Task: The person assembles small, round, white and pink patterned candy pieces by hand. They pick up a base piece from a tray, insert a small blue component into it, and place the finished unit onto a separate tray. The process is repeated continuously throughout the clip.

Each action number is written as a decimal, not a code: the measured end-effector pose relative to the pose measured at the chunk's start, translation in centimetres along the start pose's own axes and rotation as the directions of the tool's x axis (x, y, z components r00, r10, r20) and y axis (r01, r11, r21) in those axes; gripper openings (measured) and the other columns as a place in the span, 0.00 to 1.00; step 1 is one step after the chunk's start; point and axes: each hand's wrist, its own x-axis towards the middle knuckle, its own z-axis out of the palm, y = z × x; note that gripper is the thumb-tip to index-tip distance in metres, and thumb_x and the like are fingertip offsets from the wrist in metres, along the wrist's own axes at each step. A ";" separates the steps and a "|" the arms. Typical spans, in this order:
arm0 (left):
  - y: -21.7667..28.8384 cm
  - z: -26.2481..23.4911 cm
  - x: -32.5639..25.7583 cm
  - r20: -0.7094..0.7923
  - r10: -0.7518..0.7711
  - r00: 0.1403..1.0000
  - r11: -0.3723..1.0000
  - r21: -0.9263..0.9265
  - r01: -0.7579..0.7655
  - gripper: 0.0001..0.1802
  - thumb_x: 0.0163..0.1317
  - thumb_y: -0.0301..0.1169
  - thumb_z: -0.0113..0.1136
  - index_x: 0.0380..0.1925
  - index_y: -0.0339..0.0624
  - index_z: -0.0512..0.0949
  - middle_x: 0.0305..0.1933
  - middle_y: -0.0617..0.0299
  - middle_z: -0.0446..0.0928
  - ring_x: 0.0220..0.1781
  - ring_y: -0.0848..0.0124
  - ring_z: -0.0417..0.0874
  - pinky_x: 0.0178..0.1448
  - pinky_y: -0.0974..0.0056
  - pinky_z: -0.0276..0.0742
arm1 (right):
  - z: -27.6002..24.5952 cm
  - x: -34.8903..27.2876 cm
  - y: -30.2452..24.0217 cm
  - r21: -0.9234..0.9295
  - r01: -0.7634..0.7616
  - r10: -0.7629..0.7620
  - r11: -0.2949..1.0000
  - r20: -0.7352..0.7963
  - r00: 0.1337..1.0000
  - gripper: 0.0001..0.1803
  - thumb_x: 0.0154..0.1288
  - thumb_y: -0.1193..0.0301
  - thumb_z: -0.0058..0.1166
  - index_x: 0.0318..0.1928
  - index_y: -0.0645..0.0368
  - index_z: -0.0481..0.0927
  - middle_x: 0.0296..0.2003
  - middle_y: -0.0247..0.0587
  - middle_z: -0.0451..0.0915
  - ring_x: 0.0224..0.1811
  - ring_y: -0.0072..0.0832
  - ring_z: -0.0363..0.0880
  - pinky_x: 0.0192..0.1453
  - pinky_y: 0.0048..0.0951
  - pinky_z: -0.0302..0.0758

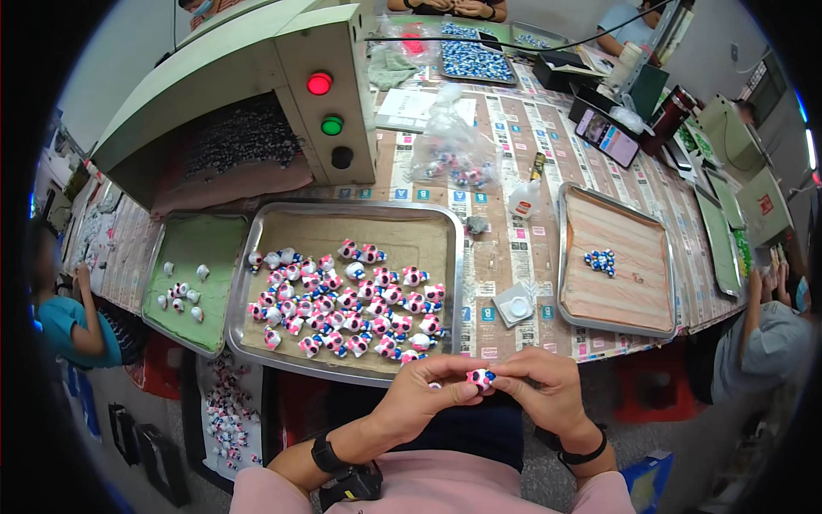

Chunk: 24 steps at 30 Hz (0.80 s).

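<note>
Close to my body, just off the table's front edge, both hands meet on a small pink, white and blue figurine [479,379]. My left hand [421,396] pinches it between thumb and forefinger. From the other side, the fingertips of my right hand [548,387] press on its blue end. A bit of white shows by the left palm; I cannot make out what it is. Ahead and to the left, a large metal tray [360,207] lined with brown paper holds many similar figurines [347,298]. A small white dish [515,305] lies on the table beyond my hands.
At left are a green-lined tray [205,236] with white pieces and a machine [355,103] with red and green lights. A tray [615,313] at right holds several blue pieces. Behind stand a glue bottle [521,201], a plastic bag [454,146] and a phone [606,137]. People sit around.
</note>
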 end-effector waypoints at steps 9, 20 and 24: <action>7.8 -4.1 1.0 -0.221 0.381 0.898 0.815 0.538 -0.214 0.16 0.62 0.23 0.59 0.51 0.38 0.77 0.40 0.61 0.80 0.32 0.77 0.80 0.37 0.72 0.80 | -0.7 -0.6 1.1 0.171 -0.123 0.152 0.977 -0.168 0.974 0.11 0.64 0.76 0.58 0.46 0.66 0.82 0.36 0.44 0.85 0.37 0.24 0.82 0.41 0.22 0.78; 10.6 -6.9 6.8 -0.006 0.536 0.844 0.009 1.000 0.002 0.14 0.53 0.26 0.65 0.41 0.36 0.81 0.38 0.51 0.82 0.38 0.61 0.84 0.44 0.63 0.78 | -5.9 -1.0 4.1 -0.143 -0.159 0.085 0.977 -0.424 0.902 0.09 0.62 0.78 0.57 0.42 0.66 0.83 0.35 0.43 0.84 0.34 0.23 0.81 0.35 0.23 0.75; 10.6 -6.4 6.6 0.059 0.597 0.800 -0.080 0.997 -0.013 0.15 0.53 0.26 0.65 0.43 0.36 0.81 0.38 0.51 0.81 0.39 0.59 0.83 0.45 0.62 0.77 | -10.9 0.6 6.0 -0.467 -0.214 -0.069 0.858 -0.517 0.853 0.10 0.58 0.78 0.57 0.42 0.65 0.82 0.37 0.45 0.82 0.36 0.33 0.80 0.36 0.29 0.75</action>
